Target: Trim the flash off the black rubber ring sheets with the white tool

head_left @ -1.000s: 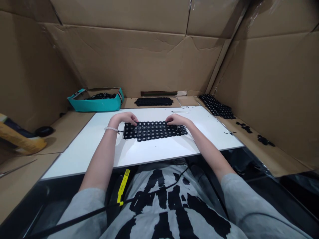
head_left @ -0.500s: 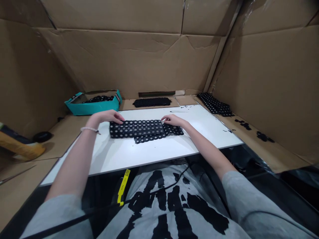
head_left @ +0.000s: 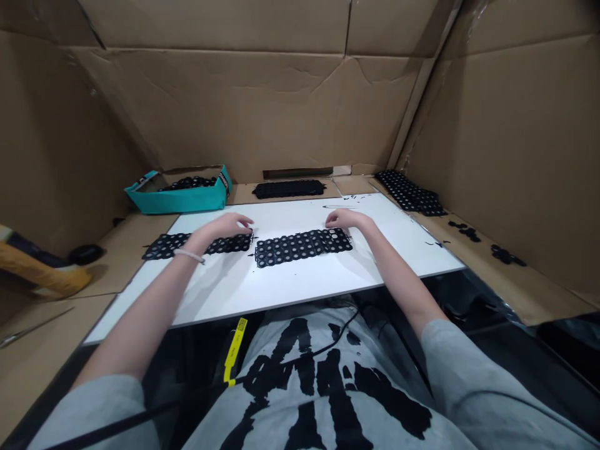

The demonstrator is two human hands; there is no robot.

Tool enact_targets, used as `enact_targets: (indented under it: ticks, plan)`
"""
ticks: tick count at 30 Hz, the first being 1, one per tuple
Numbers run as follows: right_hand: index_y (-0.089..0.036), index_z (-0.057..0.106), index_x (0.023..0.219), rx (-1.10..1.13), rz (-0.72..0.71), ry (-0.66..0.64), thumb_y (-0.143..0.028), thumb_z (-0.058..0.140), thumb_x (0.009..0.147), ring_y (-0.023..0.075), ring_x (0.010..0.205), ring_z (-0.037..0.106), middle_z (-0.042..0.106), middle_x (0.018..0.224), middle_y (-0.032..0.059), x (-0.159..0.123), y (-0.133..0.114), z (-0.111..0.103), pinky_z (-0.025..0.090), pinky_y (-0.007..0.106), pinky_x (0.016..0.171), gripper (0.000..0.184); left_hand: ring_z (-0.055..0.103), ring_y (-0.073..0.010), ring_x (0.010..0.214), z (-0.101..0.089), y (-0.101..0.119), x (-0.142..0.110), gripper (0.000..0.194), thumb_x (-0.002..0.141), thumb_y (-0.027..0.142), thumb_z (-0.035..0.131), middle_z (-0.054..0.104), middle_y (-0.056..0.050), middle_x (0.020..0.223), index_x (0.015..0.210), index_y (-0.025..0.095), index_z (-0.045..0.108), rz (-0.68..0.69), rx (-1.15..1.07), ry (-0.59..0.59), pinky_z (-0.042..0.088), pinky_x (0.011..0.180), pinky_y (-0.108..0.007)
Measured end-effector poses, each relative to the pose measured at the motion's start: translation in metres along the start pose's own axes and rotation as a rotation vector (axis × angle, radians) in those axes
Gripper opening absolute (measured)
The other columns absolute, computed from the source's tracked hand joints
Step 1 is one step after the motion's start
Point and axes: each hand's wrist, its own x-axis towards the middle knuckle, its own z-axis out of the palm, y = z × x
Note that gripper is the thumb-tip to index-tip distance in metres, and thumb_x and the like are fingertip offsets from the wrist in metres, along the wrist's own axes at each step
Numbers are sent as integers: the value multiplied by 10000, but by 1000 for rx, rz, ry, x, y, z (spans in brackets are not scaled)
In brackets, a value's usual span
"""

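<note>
Flanking the scene at far left, yellow container [head_left: 42, 262]: tilted, partly cut off by the edge of view; a black disc [head_left: 85, 254] lies just beside it.

Teal box [head_left: 182, 201]: set at the back left, holding a heap of black rings [head_left: 187, 182]; unchanged.

Left perforated strip [head_left: 162, 245]: flat on the white tabletop [head_left: 290, 287], partly hidden behind the left wrist [head_left: 199, 242]. A second ago it overlapped its neighbour; it has since been drawn leftward.

Left hand [head_left: 229, 224]: loosely curled, thumb and forefinger slightly apart at the right end of the left strip; whether they pinch it cannot be told.

Gap between strips: narrow, with white showing. The overlap is undone; by judgement, each strip can now be handled singly.

Black strip at back [head_left: 289, 189]: on cardboard [head_left: 351, 187] beyond the far edge of the tabletop; unchanged.

Right perforated strip [head_left: 304, 245]: flat on the tabletop, slightly askew, little displaced while its neighbour moved.

Right hand [head_left: 347, 219]: fingers bunched at the far edge of the right strip, near its right end, farther right than half a second ago; contact seems likely, a grip cannot be confirmed.

Perforated sheets [head_left: 410, 194]: lying at far right, small black pieces [head_left: 464, 230] nearby; undisturbed.
</note>
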Motion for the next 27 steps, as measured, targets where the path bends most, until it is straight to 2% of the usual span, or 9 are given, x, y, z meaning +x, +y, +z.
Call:
enact_targets:
  ticks: [2, 3, 5, 7, 12, 16, 19, 24, 27]
  plan:
    - [-188, 761, 996, 4, 101, -70, -369, 743, 792, 183, 798, 671, 748, 1049, 75, -6, 9, -6, 494, 261, 717, 273, 659, -267, 1040, 19, 29, 6, 562, 719, 574, 670, 724, -94, 1210, 1127, 195, 748, 114, -33, -106, 456, 862, -259]
    - [-189, 755, 1003, 5, 125, -95, -384, 783, 745, 174, 756, 662, 742, 1047, 75, -8, 12, -8, 490, 258, 681, 325, 661, -268, 1025, 26, 39, 7, 545, 704, 544, 689, 728, -99, 1193, 1116, 191, 748, 122, -29, -110, 461, 841, -267]
    - [-189, 745, 1009, -1, 127, -119, -389, 834, 663, 168, 730, 646, 733, 1017, 69, -10, 17, -8, 474, 254, 642, 409, 666, -265, 988, 34, 49, 8, 545, 686, 489, 713, 729, -108, 1161, 1134, 179, 730, 104, -29, -104, 471, 800, -277]
    - [-186, 742, 968, -11, 105, -135, -381, 841, 631, 172, 738, 629, 724, 934, 55, -10, 18, -5, 453, 254, 635, 402, 669, -254, 941, 38, 50, 7, 538, 672, 456, 727, 733, -108, 1109, 1129, 172, 717, 67, -52, -105, 477, 764, -279]
    - [-174, 701, 826, 123, -28, -216, -356, 797, 643, 157, 722, 577, 672, 781, 14, -13, 18, -4, 423, 261, 673, 275, 651, -233, 857, 41, 39, 5, 353, 697, 453, 687, 729, -70, 964, 939, 197, 702, 102, -209, -206, 466, 723, -284]
    - [-180, 638, 1001, 462, -122, -256, -389, 777, 694, 104, 618, 484, 557, 666, -56, -22, 17, -12, 376, 235, 612, 397, 641, -243, 922, 37, 28, -2, 353, 656, 453, 697, 707, -45, 938, 905, 208, 641, 123, -382, -103, 475, 789, -293]
    - [-183, 616, 1146, 659, -68, -247, -396, 808, 681, 91, 575, 462, 518, 624, -83, -23, 13, -10, 357, 227, 579, 546, 646, -243, 883, 25, 16, -9, 395, 628, 479, 719, 687, -16, 829, 916, 222, 638, 57, -470, -73, 494, 787, -305]
    - [-145, 709, 988, 977, 142, -177, -335, 896, 543, 143, 719, 615, 691, 795, 16, -5, -3, 25, 474, 275, 706, 518, 673, -237, 830, 11, -14, -20, 347, 621, 466, 722, 690, 8, 768, 897, 266, 657, -21, -532, -100, 528, 787, -324]
    - [-157, 718, 981, 1135, 163, -90, -270, 908, 509, 165, 790, 665, 730, 875, 41, 6, -16, 45, 507, 299, 790, 521, 689, -267, 846, 7, -32, -20, 366, 612, 481, 712, 725, -26, 829, 911, 275, 663, -57, -480, -113, 541, 793, -356]
